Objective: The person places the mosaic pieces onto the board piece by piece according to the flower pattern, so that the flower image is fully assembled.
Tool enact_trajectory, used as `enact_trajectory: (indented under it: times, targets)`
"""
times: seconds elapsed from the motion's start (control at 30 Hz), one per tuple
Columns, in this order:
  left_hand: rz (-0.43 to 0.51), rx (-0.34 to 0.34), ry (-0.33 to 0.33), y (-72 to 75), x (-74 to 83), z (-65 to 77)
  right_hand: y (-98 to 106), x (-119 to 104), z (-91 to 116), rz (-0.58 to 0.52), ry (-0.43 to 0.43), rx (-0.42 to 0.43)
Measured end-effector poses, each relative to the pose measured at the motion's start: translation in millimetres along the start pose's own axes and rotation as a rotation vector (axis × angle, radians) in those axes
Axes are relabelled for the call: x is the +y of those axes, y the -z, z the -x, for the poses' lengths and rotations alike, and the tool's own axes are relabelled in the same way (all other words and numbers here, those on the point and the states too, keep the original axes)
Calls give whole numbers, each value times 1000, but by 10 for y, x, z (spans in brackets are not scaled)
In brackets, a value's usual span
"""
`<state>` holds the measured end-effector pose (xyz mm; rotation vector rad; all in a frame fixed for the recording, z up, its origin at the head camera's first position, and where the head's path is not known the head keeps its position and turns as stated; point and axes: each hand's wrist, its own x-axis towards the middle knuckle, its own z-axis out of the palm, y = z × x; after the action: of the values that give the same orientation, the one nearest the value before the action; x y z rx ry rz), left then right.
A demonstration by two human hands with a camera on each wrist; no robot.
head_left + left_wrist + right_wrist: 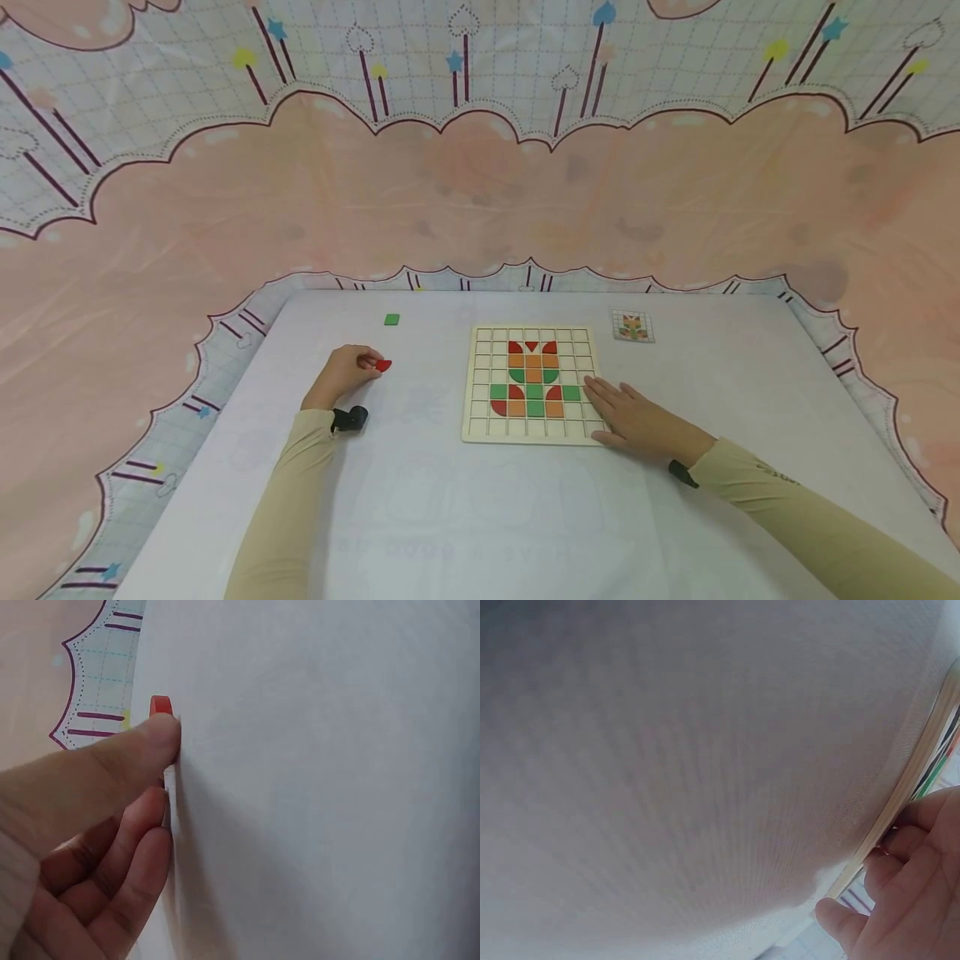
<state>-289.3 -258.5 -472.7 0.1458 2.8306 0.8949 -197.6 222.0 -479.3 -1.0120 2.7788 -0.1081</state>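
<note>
My left hand pinches a small red tile between thumb and fingertips, low over the table left of the board. In the left wrist view the tile's red edge shows beyond the thumb, the rest being covered by the fingers. Fingers extended, my right hand rests on the right edge of a wooden grid board. Red, orange and green tiles fill several of its squares in a flower-like pattern. The right wrist view catches the board's side against the fingers.
A green square tile lies on the table behind my left hand. Beyond the board's far right corner is a small pattern card with a similar picture. White cloth covers the table, and a patterned cloth hangs behind it.
</note>
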Motion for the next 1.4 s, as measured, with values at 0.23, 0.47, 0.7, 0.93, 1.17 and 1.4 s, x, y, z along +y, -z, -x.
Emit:
enact_trajectory:
  times: [0.23, 0.47, 0.7, 0.93, 1.17, 1.4]
  targets:
    - [-18, -17, -2, 25, -17, 21, 16, -12, 8, -13, -3, -1]
    - [-25, 0, -22, 21, 14, 21, 32, -13, 8, -14, -1, 0]
    - [17, 18, -88, -58, 105, 37, 4, 2, 2, -7, 1, 2]
    - [61, 35, -173, -246, 320, -2, -17, 7, 4, -9, 9, 20]
    - [126, 6, -207, -501, 678, -24, 21, -25, 17, -19, 0, 9]
    - [207, -55, -219, -751, 1092, 20, 54, -49, 17, -23, 0, 7]
